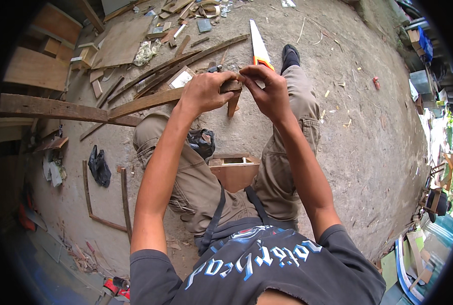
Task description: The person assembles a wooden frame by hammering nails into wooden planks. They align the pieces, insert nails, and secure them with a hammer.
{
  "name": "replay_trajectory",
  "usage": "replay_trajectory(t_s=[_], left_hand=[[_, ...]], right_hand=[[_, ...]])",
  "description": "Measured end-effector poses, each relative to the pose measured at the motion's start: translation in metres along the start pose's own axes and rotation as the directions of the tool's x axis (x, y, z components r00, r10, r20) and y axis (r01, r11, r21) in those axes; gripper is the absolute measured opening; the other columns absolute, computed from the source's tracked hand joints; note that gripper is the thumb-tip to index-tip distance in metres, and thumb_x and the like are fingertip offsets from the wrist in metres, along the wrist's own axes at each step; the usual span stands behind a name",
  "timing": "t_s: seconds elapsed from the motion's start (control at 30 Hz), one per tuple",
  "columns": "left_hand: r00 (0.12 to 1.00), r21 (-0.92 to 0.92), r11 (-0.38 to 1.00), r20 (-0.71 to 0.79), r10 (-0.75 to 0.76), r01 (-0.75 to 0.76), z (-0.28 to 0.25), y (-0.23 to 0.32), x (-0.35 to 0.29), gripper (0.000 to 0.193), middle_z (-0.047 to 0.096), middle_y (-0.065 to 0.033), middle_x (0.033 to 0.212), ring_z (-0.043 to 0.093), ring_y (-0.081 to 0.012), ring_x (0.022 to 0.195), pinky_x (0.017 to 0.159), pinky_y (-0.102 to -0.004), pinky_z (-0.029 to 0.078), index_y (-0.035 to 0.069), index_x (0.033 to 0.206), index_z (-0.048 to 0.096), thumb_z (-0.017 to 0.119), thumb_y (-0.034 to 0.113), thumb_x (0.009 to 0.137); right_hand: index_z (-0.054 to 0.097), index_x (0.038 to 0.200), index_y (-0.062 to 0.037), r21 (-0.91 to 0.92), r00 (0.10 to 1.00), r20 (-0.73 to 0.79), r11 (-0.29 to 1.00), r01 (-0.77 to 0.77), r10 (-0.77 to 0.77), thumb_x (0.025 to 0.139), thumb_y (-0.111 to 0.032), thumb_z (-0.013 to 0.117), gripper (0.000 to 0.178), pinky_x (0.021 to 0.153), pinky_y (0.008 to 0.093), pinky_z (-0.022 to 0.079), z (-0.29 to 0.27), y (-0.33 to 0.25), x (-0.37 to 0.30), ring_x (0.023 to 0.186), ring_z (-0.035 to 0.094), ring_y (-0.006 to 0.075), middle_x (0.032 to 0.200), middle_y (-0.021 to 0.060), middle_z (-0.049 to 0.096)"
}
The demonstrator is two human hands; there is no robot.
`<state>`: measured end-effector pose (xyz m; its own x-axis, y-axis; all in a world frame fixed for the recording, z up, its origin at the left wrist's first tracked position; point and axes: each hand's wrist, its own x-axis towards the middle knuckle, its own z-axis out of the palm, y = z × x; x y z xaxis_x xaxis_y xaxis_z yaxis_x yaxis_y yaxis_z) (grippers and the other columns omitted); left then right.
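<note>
My left hand (207, 92) is closed around the end of a brown wooden strip (150, 100), which runs in from the left above my knee. Close against it, my right hand (268, 93) has thumb and fingertips pinched together at the strip's tip. What they pinch is too small to make out. A short wooden piece (233, 104) points down from beneath that end. Just beyond my left knuckles shows a small dark metal object (214, 68), mostly hidden. A handsaw (259, 47) with an orange and yellow handle lies on the ground past my hands.
A wooden box (235, 175) is between my thighs, beside a black plastic bag (202, 142). Long dark strips (185, 63) and wood scraps (183, 15) lie ahead to the left. Another black bag (100, 166) rests near a thin wooden frame (107, 222) at left.
</note>
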<state>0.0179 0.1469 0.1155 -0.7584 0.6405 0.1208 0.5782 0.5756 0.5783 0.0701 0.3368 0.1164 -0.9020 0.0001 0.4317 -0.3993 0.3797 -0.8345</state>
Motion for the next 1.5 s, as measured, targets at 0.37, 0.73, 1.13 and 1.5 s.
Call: replay_trajectory(t_s=[0.37,0.73,1.13,1.5], left_hand=[[1.000,-0.022,1.000,0.003,0.013,-0.013,0.001,0.000,0.001,0.036,0.071,-0.0144,0.087,0.070,-0.0309,0.081,0.070,-0.0391,0.053,0.008,0.109,0.065,0.079,0.023,0.079],[0.986,-0.284,0.955,-0.161,0.037,-0.083,0.003,-0.002,0.003,0.027,0.068,-0.0108,0.097,0.070,-0.0263,0.085,0.075,-0.0351,0.056,0.005,0.103,0.065,0.077,0.015,0.082],[0.960,-0.246,0.948,-0.241,0.140,-0.200,0.009,-0.007,0.000,0.021,0.069,-0.0094,0.097,0.069,-0.0286,0.086,0.074,-0.0360,0.056,0.004,0.099,0.071,0.076,0.010,0.080],[0.933,-0.260,0.922,-0.292,0.208,-0.287,0.008,-0.013,0.006,0.018,0.070,-0.0109,0.095,0.069,-0.0299,0.083,0.072,-0.0370,0.056,0.004,0.096,0.072,0.076,0.008,0.079]], right_hand=[[0.069,0.103,-0.0007,-0.049,0.995,0.015,0.994,0.100,-0.099,0.086,-0.003,0.071,0.017,0.074,0.0315,0.058,0.003,-0.001,0.001,0.086,0.072,0.0223,0.097,0.0118,0.072],[0.073,0.105,-0.0045,-0.080,0.982,0.021,0.979,0.188,-0.187,0.086,-0.006,0.073,0.019,0.069,0.0321,0.057,0.006,0.008,0.002,0.082,0.072,0.0230,0.096,0.0111,0.072],[0.071,0.108,-0.0023,-0.078,0.979,-0.074,0.979,0.186,-0.192,0.084,-0.001,0.072,0.024,0.070,0.0324,0.056,0.015,0.007,-0.006,0.083,0.071,0.0236,0.096,0.0116,0.071],[0.073,0.104,-0.0027,-0.050,0.981,-0.132,0.989,0.137,-0.143,0.084,0.000,0.073,0.021,0.073,0.0303,0.055,0.020,0.010,-0.004,0.085,0.069,0.0195,0.097,0.0092,0.071]])
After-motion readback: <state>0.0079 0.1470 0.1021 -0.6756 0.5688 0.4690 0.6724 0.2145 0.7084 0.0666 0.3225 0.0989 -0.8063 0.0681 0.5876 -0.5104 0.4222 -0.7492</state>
